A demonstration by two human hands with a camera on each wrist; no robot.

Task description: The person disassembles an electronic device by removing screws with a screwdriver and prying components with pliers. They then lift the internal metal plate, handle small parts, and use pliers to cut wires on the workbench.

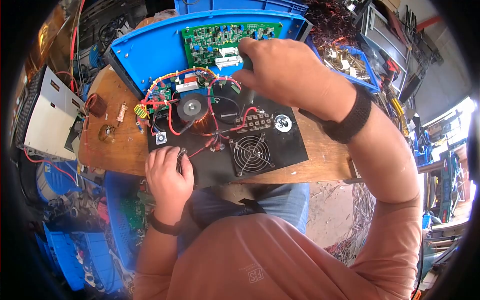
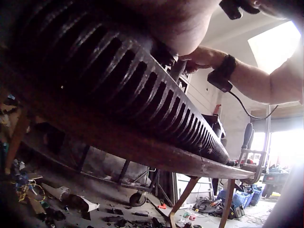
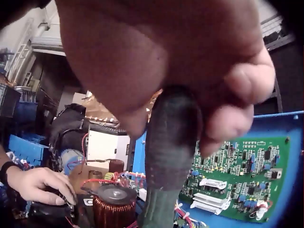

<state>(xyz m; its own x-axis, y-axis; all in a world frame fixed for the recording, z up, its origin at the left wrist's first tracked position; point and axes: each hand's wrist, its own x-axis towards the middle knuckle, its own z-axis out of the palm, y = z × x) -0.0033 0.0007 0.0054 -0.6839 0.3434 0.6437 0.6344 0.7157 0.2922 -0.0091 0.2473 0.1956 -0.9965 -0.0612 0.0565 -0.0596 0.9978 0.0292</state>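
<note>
Right fingers (image 3: 230,122) gripping dark tool handle (image 3: 172,140), shaft (image 1: 249,97) pointing down below them toward black panel (image 1: 287,150); left fingers (image 1: 160,156) resting relaxed on panel edge, copper coil (image 1: 202,126) sitting ahead-right.

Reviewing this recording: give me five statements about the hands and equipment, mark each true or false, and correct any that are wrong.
1. The right hand grips a dark tool handle. True.
2. The left hand is on that handle too. False: it rests at the near left part of the black panel.
3. The green circuit board is on the inner face of the blue panel. True.
4. The round wire grille is on the blue panel. False: it is on the black panel.
5. The copper-wound coil has a round disc on top. True.
</note>
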